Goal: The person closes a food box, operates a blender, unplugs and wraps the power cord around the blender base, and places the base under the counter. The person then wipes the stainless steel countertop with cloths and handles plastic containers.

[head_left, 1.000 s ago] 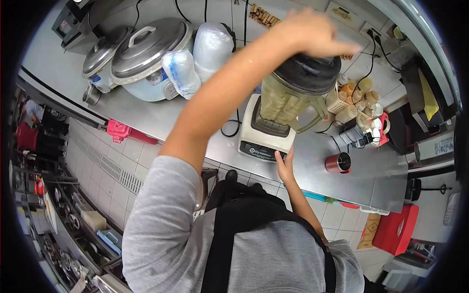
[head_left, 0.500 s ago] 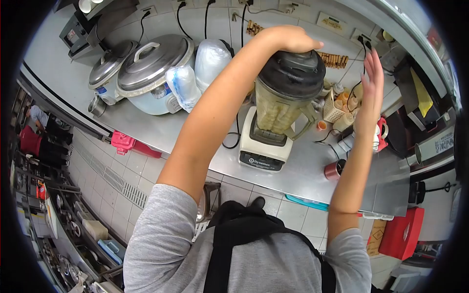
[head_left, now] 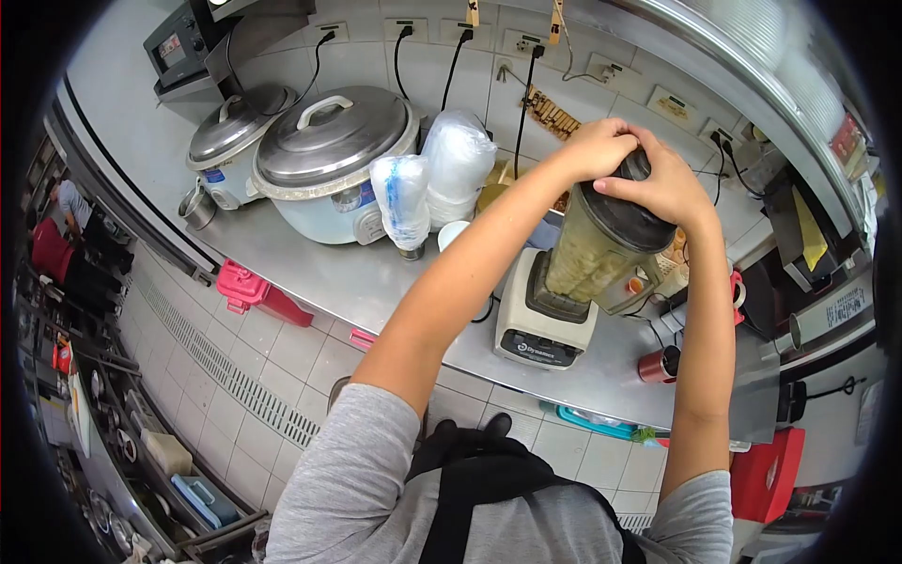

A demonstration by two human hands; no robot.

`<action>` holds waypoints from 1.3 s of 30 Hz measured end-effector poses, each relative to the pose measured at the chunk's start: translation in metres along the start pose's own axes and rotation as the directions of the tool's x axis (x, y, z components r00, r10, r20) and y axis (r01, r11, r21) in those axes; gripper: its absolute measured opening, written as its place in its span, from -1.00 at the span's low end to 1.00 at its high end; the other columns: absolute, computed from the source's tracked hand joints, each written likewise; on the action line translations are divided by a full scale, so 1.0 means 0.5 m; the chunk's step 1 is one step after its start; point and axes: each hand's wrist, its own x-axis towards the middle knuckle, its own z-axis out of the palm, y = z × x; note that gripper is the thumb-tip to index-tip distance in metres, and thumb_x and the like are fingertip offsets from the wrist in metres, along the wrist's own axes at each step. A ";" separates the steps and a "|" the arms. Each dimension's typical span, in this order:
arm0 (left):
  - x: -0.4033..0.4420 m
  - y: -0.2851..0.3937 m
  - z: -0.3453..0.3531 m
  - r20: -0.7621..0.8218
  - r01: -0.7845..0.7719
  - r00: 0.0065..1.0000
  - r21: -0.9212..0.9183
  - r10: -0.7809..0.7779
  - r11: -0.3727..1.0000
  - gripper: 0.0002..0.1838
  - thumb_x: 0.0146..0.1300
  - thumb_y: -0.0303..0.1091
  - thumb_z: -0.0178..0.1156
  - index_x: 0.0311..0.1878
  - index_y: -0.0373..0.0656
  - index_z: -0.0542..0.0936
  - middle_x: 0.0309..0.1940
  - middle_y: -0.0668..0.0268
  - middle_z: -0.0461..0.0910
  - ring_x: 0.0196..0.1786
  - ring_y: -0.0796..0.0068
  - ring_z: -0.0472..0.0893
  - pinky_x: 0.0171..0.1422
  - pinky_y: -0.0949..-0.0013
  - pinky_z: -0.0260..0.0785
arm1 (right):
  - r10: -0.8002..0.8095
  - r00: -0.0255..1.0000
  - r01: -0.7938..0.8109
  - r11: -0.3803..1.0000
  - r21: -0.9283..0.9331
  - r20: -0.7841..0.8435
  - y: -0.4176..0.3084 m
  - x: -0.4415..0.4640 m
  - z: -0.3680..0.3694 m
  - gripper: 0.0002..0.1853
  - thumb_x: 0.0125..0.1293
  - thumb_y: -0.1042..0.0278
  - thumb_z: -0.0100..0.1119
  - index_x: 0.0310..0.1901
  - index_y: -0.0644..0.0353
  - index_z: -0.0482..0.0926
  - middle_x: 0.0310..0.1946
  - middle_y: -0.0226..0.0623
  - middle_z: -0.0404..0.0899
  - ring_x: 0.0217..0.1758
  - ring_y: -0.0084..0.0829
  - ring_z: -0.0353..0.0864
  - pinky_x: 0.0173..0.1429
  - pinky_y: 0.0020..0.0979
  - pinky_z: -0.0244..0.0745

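A blender with a white base stands on the steel counter, its clear jar holding pale chunky contents. The black blender lid sits on top of the jar. My left hand is closed on the far left side of the lid's raised top, its fingers partly hidden. From the right, my right hand grips the same raised part, thumb across the front and fingers behind. The two hands touch or overlap at the fingertips. The jar's handle is to the right, below my right wrist.
Left of the blender stand a large rice cooker, a smaller cooker and bagged plastic cups. A red cup is near the counter's right front edge. Plugs and cords line the back wall. Other people are at the far left.
My right hand has come in from the right and now holds the lid. My left hand has shifted from lying over the lid to gripping its top. The view has turned.
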 end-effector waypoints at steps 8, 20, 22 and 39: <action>0.020 -0.035 0.005 -0.076 -0.014 0.997 0.067 0.019 0.998 -0.54 0.25 -0.15 0.08 0.09 -0.29 0.38 -0.19 0.03 0.58 -0.12 0.26 0.58 -0.03 0.30 0.40 | -0.053 0.984 0.048 0.998 -0.034 -0.170 0.034 0.009 0.037 0.29 -0.37 -0.37 0.38 0.35 0.35 0.08 0.12 0.24 0.37 0.22 0.08 0.37 0.30 -0.21 0.24; 0.082 0.150 0.037 0.266 0.097 0.901 0.645 -0.342 0.758 -0.05 0.04 0.52 -0.12 0.19 -0.19 0.45 0.28 0.00 0.28 0.34 0.07 0.28 0.36 0.13 0.12 | 0.495 0.864 -0.029 0.228 0.973 -0.090 0.199 -0.213 0.296 -0.24 0.40 -0.25 -0.42 0.36 0.29 0.07 0.36 -0.16 0.13 0.44 -0.28 0.03 0.46 -0.33 -0.17; 0.077 0.109 0.061 0.291 0.002 0.919 0.670 -0.265 0.743 -0.03 -0.03 0.54 -0.06 0.17 -0.17 0.47 0.26 0.00 0.31 0.32 0.07 0.30 0.35 0.14 0.14 | 0.506 0.862 -0.034 0.136 0.990 -0.040 0.178 -0.259 0.346 -0.26 0.43 -0.20 -0.48 0.30 0.38 0.17 0.28 -0.18 0.27 0.38 -0.36 0.15 0.42 -0.35 -0.05; 0.077 0.081 0.059 0.228 0.159 0.922 0.516 -0.314 0.842 0.12 -0.42 0.53 0.25 0.07 -0.30 0.54 0.13 -0.10 0.43 0.20 0.05 0.45 0.26 0.21 0.27 | 0.211 0.950 -0.303 0.428 0.852 0.232 0.291 -0.519 0.728 0.09 0.23 0.11 0.19 0.37 0.29 -0.55 0.41 0.10 -0.16 0.47 -0.15 -0.11 0.45 -0.34 -0.12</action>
